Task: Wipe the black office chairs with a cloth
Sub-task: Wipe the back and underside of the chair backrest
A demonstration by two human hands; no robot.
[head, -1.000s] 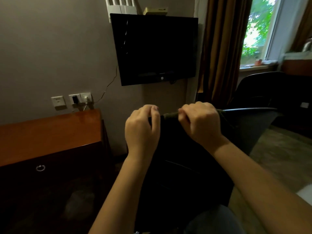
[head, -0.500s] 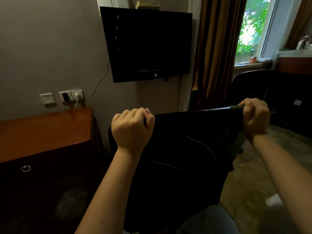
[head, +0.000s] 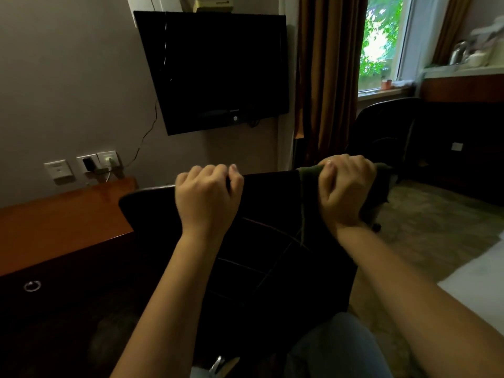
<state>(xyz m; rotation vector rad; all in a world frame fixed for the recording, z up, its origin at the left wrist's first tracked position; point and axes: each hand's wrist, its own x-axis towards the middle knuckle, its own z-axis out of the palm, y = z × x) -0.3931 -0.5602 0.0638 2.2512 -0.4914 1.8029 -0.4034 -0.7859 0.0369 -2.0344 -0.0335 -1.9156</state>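
Observation:
A black office chair [head: 267, 241] stands right in front of me with its backrest towards me. My left hand [head: 208, 195] grips the top edge of the backrest near its middle. A dark green cloth [head: 308, 173] is wrapped over the right part of that top edge, and my right hand [head: 345, 186] grips it there against the chair. A second black office chair [head: 381, 126] stands farther off by the window.
A wooden desk [head: 62, 214] with a ring-pull drawer is at the left, close to the chair. A black TV [head: 215, 69] hangs on the wall ahead, brown curtains [head: 327, 77] to its right. A white bed corner [head: 477, 282] shows at the right.
My right hand slid the cloth from the middle of the backrest's top edge out to its right end, then back a little leftwards. My left hand kept its grip on the top edge.

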